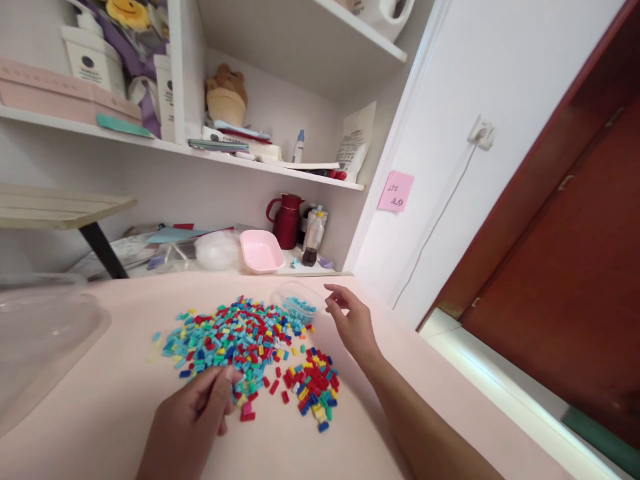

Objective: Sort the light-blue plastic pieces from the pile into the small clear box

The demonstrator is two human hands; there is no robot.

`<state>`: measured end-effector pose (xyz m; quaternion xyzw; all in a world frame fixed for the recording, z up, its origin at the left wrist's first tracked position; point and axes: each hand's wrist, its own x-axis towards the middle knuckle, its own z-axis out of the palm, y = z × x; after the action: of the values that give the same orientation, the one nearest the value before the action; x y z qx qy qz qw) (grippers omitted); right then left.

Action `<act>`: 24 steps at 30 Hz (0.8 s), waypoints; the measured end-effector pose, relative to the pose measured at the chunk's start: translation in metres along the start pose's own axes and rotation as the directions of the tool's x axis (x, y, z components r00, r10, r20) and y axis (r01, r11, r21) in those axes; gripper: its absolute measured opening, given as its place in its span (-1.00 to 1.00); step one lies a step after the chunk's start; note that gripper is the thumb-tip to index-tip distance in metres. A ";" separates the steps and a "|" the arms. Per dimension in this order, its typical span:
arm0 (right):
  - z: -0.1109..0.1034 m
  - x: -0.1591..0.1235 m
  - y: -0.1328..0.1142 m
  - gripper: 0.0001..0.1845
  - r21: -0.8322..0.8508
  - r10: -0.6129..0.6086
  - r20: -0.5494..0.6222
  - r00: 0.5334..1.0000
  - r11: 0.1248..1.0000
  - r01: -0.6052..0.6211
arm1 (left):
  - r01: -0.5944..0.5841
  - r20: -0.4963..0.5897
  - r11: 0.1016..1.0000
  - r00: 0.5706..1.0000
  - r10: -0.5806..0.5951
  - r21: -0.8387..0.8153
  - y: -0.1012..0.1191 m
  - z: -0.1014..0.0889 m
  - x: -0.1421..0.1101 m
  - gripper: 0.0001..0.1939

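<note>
A big pile of small toy building bricks, many light blue, others red, yellow, green and dark blue, lies on the pink tabletop. My left hand is at the pile's near edge, thumb and index finger pinched together; whatever is between them, if anything, is too small to make out. My right hand hovers just right of a clear plastic container, its fingers curved and apart, nothing visible in them. Light blue bricks fill the container's bottom. A smaller, mostly red and yellow heap lies between my hands.
At the left stands a large clear plastic bin. Behind the bricks are a pink tray, a dark red jug and a bottle of dark liquid. A shelf overhangs the table's back.
</note>
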<state>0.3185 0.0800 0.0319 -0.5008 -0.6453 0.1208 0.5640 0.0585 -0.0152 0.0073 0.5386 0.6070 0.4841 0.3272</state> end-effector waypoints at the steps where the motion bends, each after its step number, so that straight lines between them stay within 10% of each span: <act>1: -0.003 -0.002 0.000 -0.71 0.019 0.022 0.018 1.000 1.000 -0.023 | 0.004 -0.013 1.000 1.000 -0.004 -0.003 0.001 -0.001 0.000 -0.59; 7: -0.017 -0.013 -0.018 -0.76 0.038 0.103 0.236 0.966 0.993 -0.115 | 0.031 -0.095 0.999 0.995 -0.032 -0.009 0.011 -0.015 0.003 -0.66; 18: -0.038 -0.010 -0.028 -0.64 -0.173 0.288 0.696 0.658 0.956 -0.235 | 0.174 -0.353 0.984 0.919 -0.178 -0.043 0.006 -0.039 0.022 -0.68; 24: -0.018 -0.021 -0.032 -0.75 -0.052 0.041 0.705 0.709 0.999 -0.006 | 0.149 -0.288 0.978 0.940 -0.185 -0.142 -0.004 -0.036 0.025 -0.72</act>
<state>0.3145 0.0413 0.0478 -0.4376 -0.8080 0.2951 0.2620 0.0187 0.0012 0.0185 0.3850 0.6635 0.5656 0.3028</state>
